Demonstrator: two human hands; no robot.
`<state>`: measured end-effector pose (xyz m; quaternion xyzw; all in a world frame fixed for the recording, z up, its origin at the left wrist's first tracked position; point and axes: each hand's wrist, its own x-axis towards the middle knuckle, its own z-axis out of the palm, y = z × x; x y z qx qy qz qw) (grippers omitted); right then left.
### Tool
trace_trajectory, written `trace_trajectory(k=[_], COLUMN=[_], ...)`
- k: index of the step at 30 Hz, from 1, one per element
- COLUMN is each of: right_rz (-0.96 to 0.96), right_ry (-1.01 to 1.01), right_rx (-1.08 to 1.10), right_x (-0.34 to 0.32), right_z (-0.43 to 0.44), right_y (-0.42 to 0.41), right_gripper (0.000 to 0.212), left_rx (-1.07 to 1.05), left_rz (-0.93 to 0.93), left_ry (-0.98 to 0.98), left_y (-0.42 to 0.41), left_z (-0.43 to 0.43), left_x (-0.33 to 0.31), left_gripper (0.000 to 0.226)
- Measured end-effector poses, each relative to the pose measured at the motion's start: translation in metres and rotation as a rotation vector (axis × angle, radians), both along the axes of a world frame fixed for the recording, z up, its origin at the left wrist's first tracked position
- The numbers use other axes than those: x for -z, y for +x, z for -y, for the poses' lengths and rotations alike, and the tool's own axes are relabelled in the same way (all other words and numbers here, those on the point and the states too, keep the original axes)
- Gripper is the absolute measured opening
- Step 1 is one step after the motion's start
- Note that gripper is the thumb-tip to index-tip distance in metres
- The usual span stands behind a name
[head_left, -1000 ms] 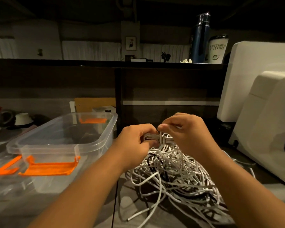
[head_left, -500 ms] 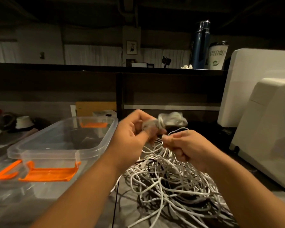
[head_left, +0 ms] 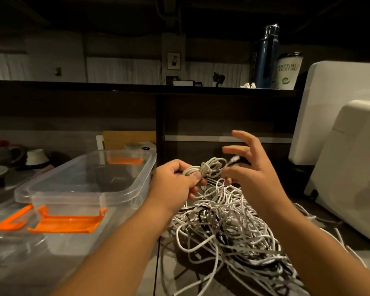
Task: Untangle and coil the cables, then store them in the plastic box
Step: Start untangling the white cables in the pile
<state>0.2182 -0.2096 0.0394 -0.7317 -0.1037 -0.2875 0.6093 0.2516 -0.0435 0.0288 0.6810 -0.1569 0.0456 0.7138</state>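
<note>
Coil (head_left: 203, 168) held just right of the box (head_left: 135, 184).
The left hand (head_left: 177, 180) grips the coil, its long axis running toward the box; the right hand (head_left: 250, 167), farther from the box, is spread open, perhaps brushing the plug; the tangle (head_left: 222, 227) lies right of the box.

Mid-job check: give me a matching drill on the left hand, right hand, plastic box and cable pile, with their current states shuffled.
1. left hand
2. right hand
3. plastic box
4. cable pile

a. tangled heap
b. fingers spread
c. grips a small coiled cable
d. open top, left of the heap

Pairs: 1-c, 2-b, 3-d, 4-a
</note>
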Motion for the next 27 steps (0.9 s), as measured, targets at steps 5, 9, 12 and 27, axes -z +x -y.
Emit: trace_trajectory(k=[5,9,12,27], right_rz=[0.137,0.048,-0.084,-0.048], right_ry=[-0.402,-0.409,-0.425,-0.467], right_rx=[0.267,0.271,0.218,0.014], right_x=[0.006,0.011,0.015,0.013], right_z=[0.004,0.006,0.003,0.012], right_y=[0.005,0.007,0.012,0.007], right_gripper=[0.015,0.017,0.006,0.024], left_rx=[0.009,0.086,0.219,0.696], left_rz=[-0.089,-0.174,-0.238,-0.5], left_ry=[-0.058,-0.2,-0.262,-0.143], left_y=[-0.003,-0.006,-0.012,-0.027], left_z=[0.001,0.001,0.001,0.01], left_x=[-0.002,-0.006,-0.009,-0.006], left_gripper=[0.007,0.008,0.01,0.023])
